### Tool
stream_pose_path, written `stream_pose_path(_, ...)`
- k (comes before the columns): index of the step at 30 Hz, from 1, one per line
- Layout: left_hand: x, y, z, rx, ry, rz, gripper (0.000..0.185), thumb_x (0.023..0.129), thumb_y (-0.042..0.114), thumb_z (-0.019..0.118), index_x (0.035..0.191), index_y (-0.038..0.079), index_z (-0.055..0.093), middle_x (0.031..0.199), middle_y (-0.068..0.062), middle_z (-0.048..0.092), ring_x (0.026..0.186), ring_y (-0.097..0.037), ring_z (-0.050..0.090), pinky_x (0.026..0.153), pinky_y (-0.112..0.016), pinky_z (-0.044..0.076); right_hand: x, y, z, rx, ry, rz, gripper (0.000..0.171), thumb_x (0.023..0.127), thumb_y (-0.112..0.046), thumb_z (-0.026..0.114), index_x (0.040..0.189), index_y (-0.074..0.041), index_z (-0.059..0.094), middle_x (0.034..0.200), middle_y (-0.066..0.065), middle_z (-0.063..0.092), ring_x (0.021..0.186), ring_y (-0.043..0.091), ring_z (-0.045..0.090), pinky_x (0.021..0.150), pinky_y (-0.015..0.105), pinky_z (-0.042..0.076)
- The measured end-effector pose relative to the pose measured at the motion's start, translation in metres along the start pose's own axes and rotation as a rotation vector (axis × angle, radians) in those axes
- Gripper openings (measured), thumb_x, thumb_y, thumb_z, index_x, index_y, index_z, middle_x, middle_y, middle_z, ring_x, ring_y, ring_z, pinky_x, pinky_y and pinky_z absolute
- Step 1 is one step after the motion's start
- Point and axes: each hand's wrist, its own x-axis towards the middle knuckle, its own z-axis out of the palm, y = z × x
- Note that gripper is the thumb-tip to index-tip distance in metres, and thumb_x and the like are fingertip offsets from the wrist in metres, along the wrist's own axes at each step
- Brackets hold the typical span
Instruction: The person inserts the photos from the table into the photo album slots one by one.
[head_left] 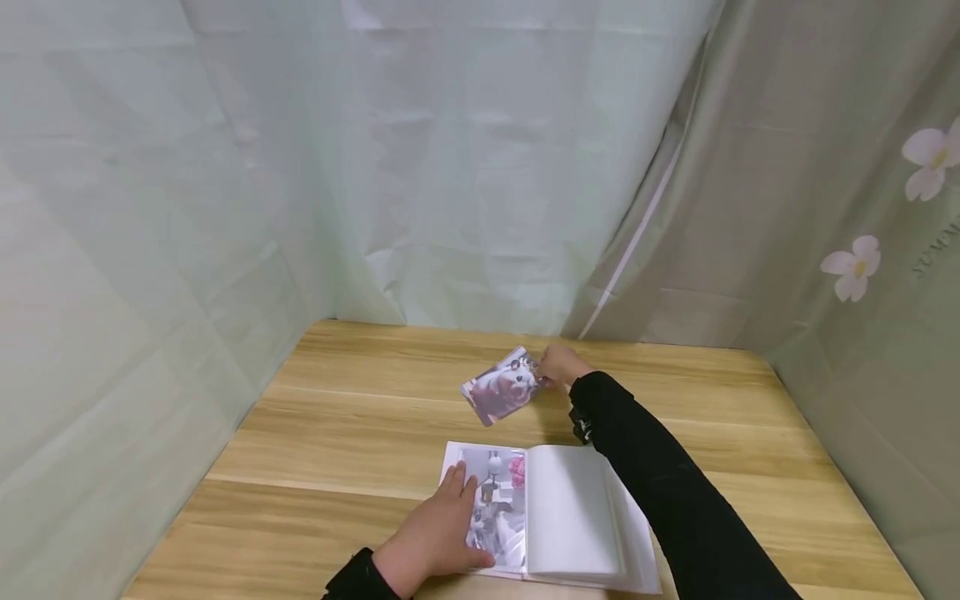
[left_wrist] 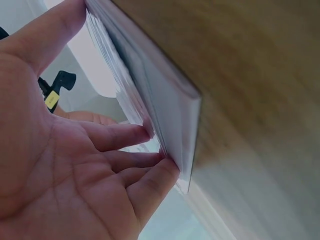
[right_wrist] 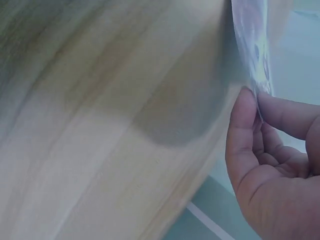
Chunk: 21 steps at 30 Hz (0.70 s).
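Note:
Between thumb and fingers, my right hand (head_left: 562,365) pinches the right edge of a photo (head_left: 501,387) showing a white animal, above the far part of the table. In the right wrist view the glossy photo (right_wrist: 252,45) is seen nearly edge-on. An open photo album (head_left: 573,508) lies flat near the table's front. My left hand (head_left: 442,529) rests with extended fingers on its left page, over a photo (head_left: 506,517) with a pink flower. The left wrist view has the fingertips pressing at the album's edge (left_wrist: 175,115). The album's right page is blank white.
A wood-grain table (head_left: 337,433) carries everything. Pale curtains (head_left: 480,167) rise behind its far edge and along both sides, the right one printed with white flowers (head_left: 855,267). My right sleeve (head_left: 675,492) passes over the album's right side.

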Motion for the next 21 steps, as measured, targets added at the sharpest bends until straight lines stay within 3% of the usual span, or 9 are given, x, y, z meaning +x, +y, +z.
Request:
stream_pose_path(4, 0.001, 0.000, -0.001, -0.004, -0.006, -0.001, 0.109, 0.071, 0.056, 0.084, 0.144, -0.012, 0.041, 0.155, -0.033, 0.029, 0.143, -0.045, 0.031, 0.109, -0.052, 0.040, -0.008, -0.009, -0.009, 0.172, 0.022, 0.078, 0.004, 0.090, 0.004, 0.063, 0.089, 0.007, 0.061, 0.079, 0.005, 0.057, 0.059, 0.011, 0.055, 0.074, 0.034, 0.059)
stream_pose_path(6, 0.001, 0.000, -0.001, -0.003, -0.012, -0.002, 0.109, 0.071, 0.056, 0.084, 0.145, -0.012, 0.041, 0.155, -0.033, 0.029, 0.144, -0.045, 0.031, 0.109, -0.052, 0.040, -0.011, -0.011, -0.012, 0.217, 0.012, 0.082, 0.007, 0.091, 0.004, 0.062, 0.094, 0.010, 0.060, 0.083, 0.007, 0.056, 0.062, 0.011, 0.056, 0.078, 0.038, 0.059)
stream_pose_path(13, -0.001, 0.002, -0.005, -0.005, -0.005, 0.012, 0.108, 0.071, 0.055, 0.084, 0.143, -0.014, 0.041, 0.153, -0.036, 0.030, 0.143, -0.047, 0.031, 0.110, -0.052, 0.039, -0.016, -0.008, -0.023, 0.373, -0.003, 0.068, 0.009, 0.091, 0.005, 0.065, 0.098, 0.010, 0.062, 0.083, 0.006, 0.058, 0.064, 0.011, 0.060, 0.072, 0.033, 0.059)
stream_pose_path(21, -0.002, 0.002, -0.006, -0.011, -0.008, 0.008, 0.109, 0.071, 0.055, 0.084, 0.143, -0.014, 0.042, 0.153, -0.036, 0.029, 0.142, -0.048, 0.032, 0.109, -0.053, 0.039, -0.029, -0.006, -0.039, 0.447, -0.002, 0.007, 0.011, 0.095, 0.005, 0.062, 0.103, 0.011, 0.061, 0.089, 0.010, 0.060, 0.073, 0.014, 0.063, 0.085, 0.043, 0.058)
